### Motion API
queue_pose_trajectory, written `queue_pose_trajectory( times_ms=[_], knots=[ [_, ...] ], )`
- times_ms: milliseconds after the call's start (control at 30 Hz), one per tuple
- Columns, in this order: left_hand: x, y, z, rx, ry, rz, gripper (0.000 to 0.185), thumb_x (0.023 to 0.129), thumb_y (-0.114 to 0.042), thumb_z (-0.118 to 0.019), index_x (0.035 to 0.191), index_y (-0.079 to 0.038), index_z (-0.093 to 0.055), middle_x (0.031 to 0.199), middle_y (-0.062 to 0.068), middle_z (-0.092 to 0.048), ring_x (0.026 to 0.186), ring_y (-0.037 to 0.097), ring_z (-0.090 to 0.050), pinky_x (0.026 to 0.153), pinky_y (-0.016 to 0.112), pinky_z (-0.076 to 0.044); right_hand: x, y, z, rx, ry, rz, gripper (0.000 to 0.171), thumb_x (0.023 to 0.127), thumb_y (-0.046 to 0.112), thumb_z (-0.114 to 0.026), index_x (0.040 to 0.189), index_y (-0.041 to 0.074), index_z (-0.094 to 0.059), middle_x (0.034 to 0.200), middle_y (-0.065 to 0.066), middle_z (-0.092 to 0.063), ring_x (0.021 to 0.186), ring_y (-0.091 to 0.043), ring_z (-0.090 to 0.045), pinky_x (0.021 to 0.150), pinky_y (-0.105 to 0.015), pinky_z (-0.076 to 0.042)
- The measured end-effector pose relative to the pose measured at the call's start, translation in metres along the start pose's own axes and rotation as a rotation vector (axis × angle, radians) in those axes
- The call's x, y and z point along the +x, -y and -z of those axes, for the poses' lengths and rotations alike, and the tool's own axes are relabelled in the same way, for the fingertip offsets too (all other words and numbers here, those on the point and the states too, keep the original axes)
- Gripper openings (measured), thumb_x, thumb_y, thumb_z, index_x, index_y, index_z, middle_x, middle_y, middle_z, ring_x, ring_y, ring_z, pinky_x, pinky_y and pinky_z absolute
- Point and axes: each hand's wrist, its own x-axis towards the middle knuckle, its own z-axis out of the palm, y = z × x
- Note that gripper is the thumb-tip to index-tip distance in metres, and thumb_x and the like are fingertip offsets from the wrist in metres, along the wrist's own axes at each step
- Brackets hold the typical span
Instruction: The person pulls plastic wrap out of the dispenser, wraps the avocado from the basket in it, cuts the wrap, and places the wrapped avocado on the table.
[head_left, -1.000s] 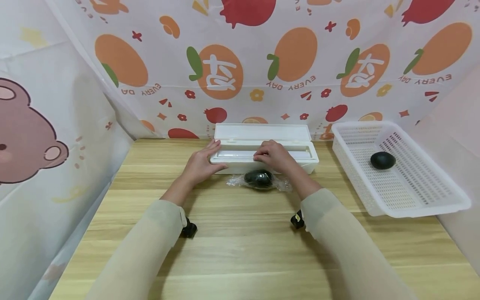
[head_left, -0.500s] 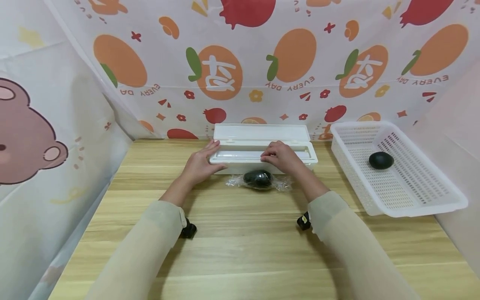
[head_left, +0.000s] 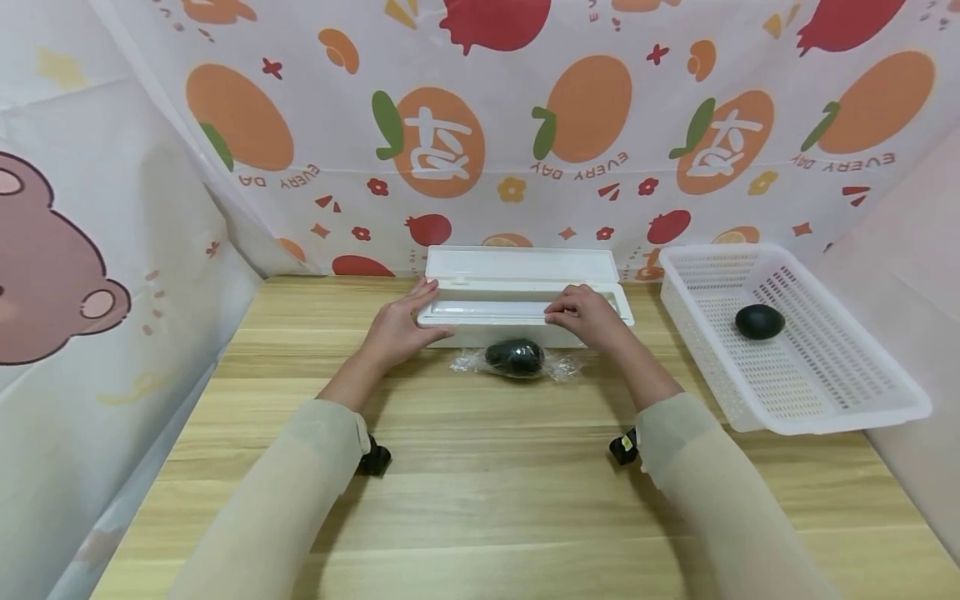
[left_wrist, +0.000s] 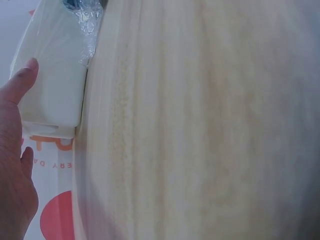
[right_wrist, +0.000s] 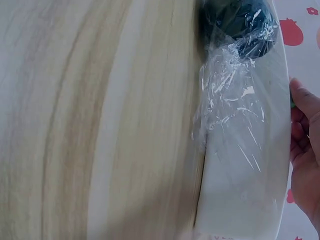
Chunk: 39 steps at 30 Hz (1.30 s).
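The white dispenser box [head_left: 525, 310] was steadied by the flat left hand [head_left: 397, 329] and gripped by the right hand [head_left: 588, 315], with the wrapped dark fruit [head_left: 514, 357] just before it.

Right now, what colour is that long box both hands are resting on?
The long box is plain white, lid and body alike. It shows best in the head view.

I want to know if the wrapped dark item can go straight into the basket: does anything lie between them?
Nothing visible does: bare table lies between the wrapped item and the basket; the white dispenser box sits behind it.
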Motion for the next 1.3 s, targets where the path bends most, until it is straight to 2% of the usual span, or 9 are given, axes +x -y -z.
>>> queue_pose_trajectory(
  times_ms=[300,633,933,1100,1300],
  knots=[
    [0.001,0.002,-0.001,0.004,-0.006,0.008,0.086,0.076,-0.054,-0.079,0.146,-0.016,-0.048,0.156,-0.006,-0.037,0.148,0.014,-0.027,0.115,0.049,-0.033,-0.013,-0.015,0.010,-0.039,-0.052,0.031,0.015,0.093,0.018,-0.068,0.100,0.007,-0.076,0.097,-0.005,-0.067,0.095,-0.023,-0.052,0.080,-0.038,-0.043],
    [-0.001,0.003,-0.003,-0.009,-0.006,0.014,0.085,0.076,-0.053,-0.080,0.146,-0.016,-0.048,0.156,-0.006,-0.036,0.148,0.014,-0.026,0.115,0.050,-0.032,-0.033,-0.033,0.023,-0.073,-0.094,0.004,0.015,0.094,0.016,-0.067,0.102,0.005,-0.075,0.104,-0.009,-0.066,0.101,-0.026,-0.051,0.082,-0.041,-0.044],
    [0.001,0.003,0.002,-0.029,-0.013,0.018,0.083,0.076,-0.047,-0.082,0.146,-0.015,-0.049,0.156,-0.008,-0.037,0.148,0.012,-0.026,0.115,0.046,-0.032,-0.048,-0.055,0.032,-0.123,-0.241,0.024,0.010,0.089,0.007,-0.071,0.096,0.001,-0.076,0.100,-0.015,-0.060,0.107,-0.036,-0.045,0.087,-0.046,-0.038],
    [0.001,0.002,0.002,-0.043,0.003,0.023,0.083,0.077,-0.045,-0.082,0.146,-0.014,-0.048,0.156,-0.007,-0.037,0.149,0.011,-0.024,0.115,0.044,-0.033,-0.051,-0.058,0.034,-0.108,-0.223,-0.043,0.012,0.092,0.010,-0.069,0.098,0.002,-0.075,0.104,-0.016,-0.056,0.103,-0.034,-0.043,0.084,-0.043,-0.038],
    [0.002,0.001,0.001,-0.037,0.010,0.022,0.084,0.078,-0.047,-0.081,0.147,-0.015,-0.047,0.156,-0.008,-0.036,0.149,0.010,-0.023,0.116,0.046,-0.031,-0.057,-0.056,0.039,-0.042,-0.182,-0.150,0.018,0.097,0.011,-0.062,0.104,-0.003,-0.070,0.110,-0.019,-0.050,0.098,-0.035,-0.053,0.084,-0.048,-0.049]
  ],
)
